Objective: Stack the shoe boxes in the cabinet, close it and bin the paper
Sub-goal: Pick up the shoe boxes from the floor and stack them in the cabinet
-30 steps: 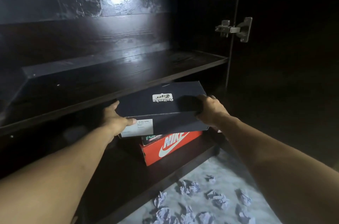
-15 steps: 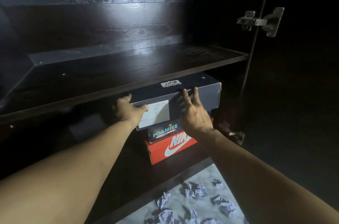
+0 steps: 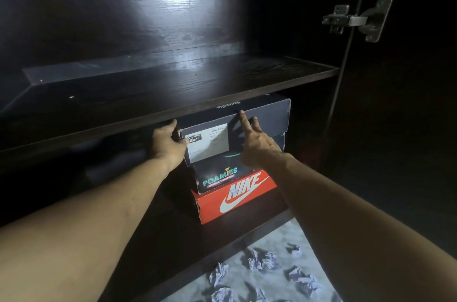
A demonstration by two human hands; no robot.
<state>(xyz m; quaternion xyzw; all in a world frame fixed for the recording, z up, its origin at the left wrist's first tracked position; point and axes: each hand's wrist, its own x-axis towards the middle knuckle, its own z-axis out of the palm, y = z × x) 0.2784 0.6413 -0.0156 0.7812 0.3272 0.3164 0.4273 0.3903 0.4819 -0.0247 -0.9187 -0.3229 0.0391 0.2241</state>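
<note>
While the cabinet [image 3: 173, 94] stands open with its door [image 3: 408, 128] swung out on the right, three shoe boxes sit stacked in the lower compartment, right under the dark shelf [image 3: 222, 104]. Bottom one is the red Nike box [image 3: 237, 196], then the black Foamies box [image 3: 217, 177], and on top the navy Onitsuka Tiger box [image 3: 262, 116], its lid almost up against the shelf's underside. The left hand [image 3: 167, 143] wraps the near left corner of that top box, thumb on the white label [image 3: 210, 143], fingers curled round the side. The right hand [image 3: 257, 143] is flat and open, fingers spread against the near face, not gripping anything, just pressed on it. On the pale floor near the cabinet's front edge, a bunch of crumpled paper balls [image 3: 262, 259] lie scattered. A metal hinge [image 3: 356, 20] shows on the door's edge, upper right.
</note>
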